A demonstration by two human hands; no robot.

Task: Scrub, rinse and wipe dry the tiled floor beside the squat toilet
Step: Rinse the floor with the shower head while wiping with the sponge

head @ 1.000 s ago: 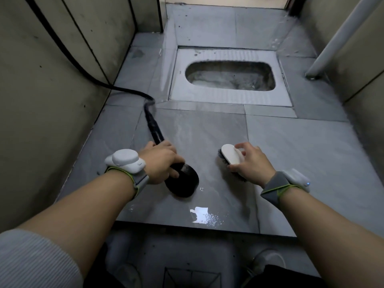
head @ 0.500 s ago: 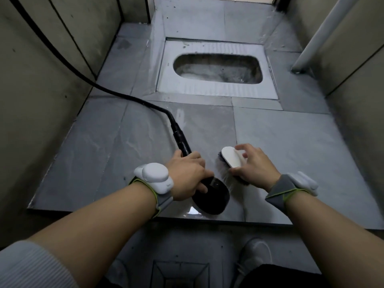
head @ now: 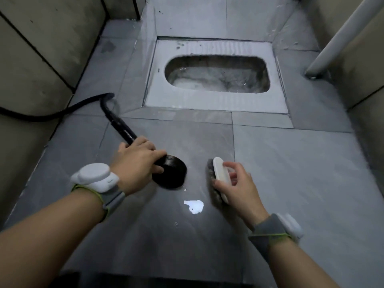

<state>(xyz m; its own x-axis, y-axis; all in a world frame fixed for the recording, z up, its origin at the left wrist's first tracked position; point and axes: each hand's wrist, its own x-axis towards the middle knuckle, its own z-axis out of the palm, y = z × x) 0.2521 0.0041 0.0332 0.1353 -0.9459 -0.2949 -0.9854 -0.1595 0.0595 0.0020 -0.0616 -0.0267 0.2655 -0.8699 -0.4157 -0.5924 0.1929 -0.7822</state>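
The grey tiled floor [head: 291,173] lies in front of the white squat toilet [head: 216,75], wet and shiny near me. My left hand [head: 137,161] grips the handle of a black shower head [head: 170,173], whose round face points down just over the tile. Its black hose [head: 116,119] runs back to the left wall. My right hand [head: 236,188] holds a white-backed scrub brush [head: 219,173] by its edges, with the dark bristles on the tile to the right of the shower head.
Beige tiled walls [head: 41,59] close in on both sides. A white pipe [head: 336,36] slants down to the floor at the far right. The raised floor ends in a step edge [head: 145,277] close to me. A bright reflection [head: 194,205] sits between my hands.
The shower head has swung left and further onto the tile, and the hose now bends near the left wall. The brush has slid slightly toward me. The view has moved closer to the floor.
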